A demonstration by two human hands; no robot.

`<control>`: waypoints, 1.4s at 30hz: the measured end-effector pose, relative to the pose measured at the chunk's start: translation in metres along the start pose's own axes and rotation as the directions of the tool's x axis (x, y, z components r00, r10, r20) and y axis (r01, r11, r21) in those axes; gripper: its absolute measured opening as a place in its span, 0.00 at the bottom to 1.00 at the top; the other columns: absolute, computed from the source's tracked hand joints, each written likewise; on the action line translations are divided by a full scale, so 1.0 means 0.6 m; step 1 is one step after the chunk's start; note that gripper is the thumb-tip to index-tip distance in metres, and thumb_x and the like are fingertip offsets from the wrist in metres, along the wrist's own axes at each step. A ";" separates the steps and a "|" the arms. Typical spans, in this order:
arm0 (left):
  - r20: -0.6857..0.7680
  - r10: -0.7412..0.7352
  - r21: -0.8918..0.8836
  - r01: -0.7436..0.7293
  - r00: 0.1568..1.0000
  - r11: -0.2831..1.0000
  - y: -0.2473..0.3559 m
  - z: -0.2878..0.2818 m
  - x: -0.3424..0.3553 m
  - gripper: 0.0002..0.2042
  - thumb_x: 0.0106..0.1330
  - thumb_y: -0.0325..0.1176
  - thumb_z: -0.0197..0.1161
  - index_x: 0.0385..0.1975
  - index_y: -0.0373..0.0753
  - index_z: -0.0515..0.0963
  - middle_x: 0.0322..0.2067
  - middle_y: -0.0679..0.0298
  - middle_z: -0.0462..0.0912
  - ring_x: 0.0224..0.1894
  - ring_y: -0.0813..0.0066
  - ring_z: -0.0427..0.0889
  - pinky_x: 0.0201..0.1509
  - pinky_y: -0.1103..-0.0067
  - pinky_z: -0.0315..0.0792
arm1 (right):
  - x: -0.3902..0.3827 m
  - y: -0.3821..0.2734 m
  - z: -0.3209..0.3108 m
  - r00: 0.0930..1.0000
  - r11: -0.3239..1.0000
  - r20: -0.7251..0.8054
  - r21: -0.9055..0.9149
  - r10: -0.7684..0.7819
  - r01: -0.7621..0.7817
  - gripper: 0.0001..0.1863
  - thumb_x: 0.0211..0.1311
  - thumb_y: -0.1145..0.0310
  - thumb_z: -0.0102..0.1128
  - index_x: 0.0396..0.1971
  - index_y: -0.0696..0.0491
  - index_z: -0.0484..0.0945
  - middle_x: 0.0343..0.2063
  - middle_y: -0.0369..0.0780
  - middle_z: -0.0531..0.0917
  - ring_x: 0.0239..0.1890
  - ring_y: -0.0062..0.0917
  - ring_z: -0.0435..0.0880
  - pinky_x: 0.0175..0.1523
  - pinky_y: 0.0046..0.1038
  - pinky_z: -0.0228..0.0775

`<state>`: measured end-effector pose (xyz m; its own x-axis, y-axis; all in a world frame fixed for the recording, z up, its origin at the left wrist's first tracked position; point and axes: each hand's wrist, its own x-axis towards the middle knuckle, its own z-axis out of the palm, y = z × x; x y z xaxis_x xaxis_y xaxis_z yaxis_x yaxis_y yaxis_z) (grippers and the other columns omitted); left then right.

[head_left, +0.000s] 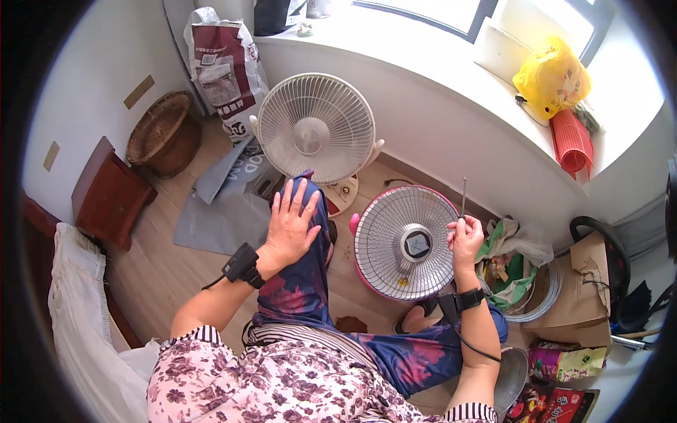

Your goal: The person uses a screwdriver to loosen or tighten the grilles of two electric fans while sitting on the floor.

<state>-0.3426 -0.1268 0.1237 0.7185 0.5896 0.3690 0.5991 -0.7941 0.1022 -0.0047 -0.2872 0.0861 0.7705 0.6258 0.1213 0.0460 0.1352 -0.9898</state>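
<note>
My left hand (289, 222) lies with fingers spread on my raised knee (303, 296), clad in dark blue patterned trousers. My right hand (463, 236) grips a long thin screwdriver (464, 192) by its lower end, its shaft upright, beside the rim of a pink-edged round heater fan (384, 250). That heater has a wire grille and a square emblem at its centre. Just beyond my left hand stands a larger white round fan heater (331, 127) on a white base.
Around me are a basket (162, 134), red wooden piece (113, 197), printed sack (226, 70), grey bag (211, 222), white cloth (74, 296), cardboard (568, 303), wire coils (536, 310) and colourful packets (564, 363). The windowsill (409, 39) holds a yellow bag (553, 74) and red roll (568, 144).
</note>
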 end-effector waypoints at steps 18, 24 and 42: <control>0.048 0.029 -0.019 -0.028 0.998 0.999 0.000 -0.006 -0.032 0.34 0.51 0.37 0.62 0.60 0.41 0.59 0.64 0.47 0.46 0.66 0.44 0.42 0.65 0.54 0.44 | 0.002 0.013 0.006 0.999 0.999 0.019 -0.009 0.035 -0.035 0.08 0.64 0.71 0.48 0.38 0.57 0.63 0.22 0.42 0.78 0.11 0.15 0.70 0.10 0.15 0.56; 0.067 0.040 -0.035 -0.037 0.997 0.999 0.004 -0.012 -0.057 0.33 0.49 0.36 0.63 0.59 0.42 0.61 0.64 0.46 0.44 0.66 0.42 0.40 0.64 0.53 0.43 | 0.006 0.019 0.017 0.999 0.999 0.036 0.017 0.035 -0.036 0.08 0.63 0.71 0.48 0.38 0.57 0.62 0.21 0.42 0.78 0.10 0.15 0.70 0.10 0.15 0.56; -0.038 0.105 -0.695 -0.102 0.994 0.711 -0.021 -0.112 0.083 0.37 0.56 0.40 0.63 0.63 0.39 0.51 0.61 0.45 0.54 0.63 0.52 0.57 0.62 0.68 0.58 | 0.009 0.012 0.017 1.000 0.999 0.015 0.050 -0.017 0.016 0.08 0.64 0.71 0.47 0.38 0.57 0.63 0.22 0.42 0.78 0.11 0.14 0.70 0.09 0.13 0.55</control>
<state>-0.3379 -0.0975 0.2027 0.7636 0.4964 0.4129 0.1070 -0.7279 0.6772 -0.0067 -0.2754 0.0806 0.7599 0.6351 0.1388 0.0262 0.1834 -0.9827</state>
